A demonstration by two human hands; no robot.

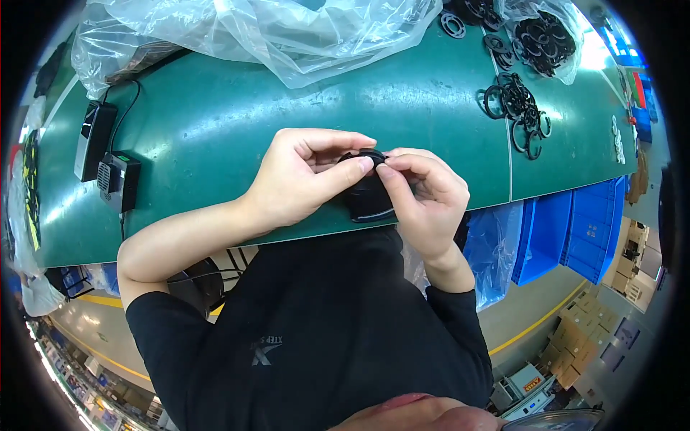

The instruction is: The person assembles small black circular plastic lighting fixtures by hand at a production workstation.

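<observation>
At the near edge of the green table (237, 172), both hands meet over a black plastic part (369, 200). A curved, ring-like piece shows at its top. My left hand (295, 172) comes from the left and pinches this top between thumb and forefinger. From the right, my right hand (430, 194) grips the other side with thumb and fingertips. The fingers cover much of the part, so I cannot tell whether the curved piece is separate from the body below.
Clear plastic sheeting (287, 39) lies along the far side. Black rings (519, 104) are heaped at right, near a bag of more rings (546, 43). Two black devices (93, 140) with a cord stand at left. Blue bins (593, 230) sit beyond the table's right front edge.
</observation>
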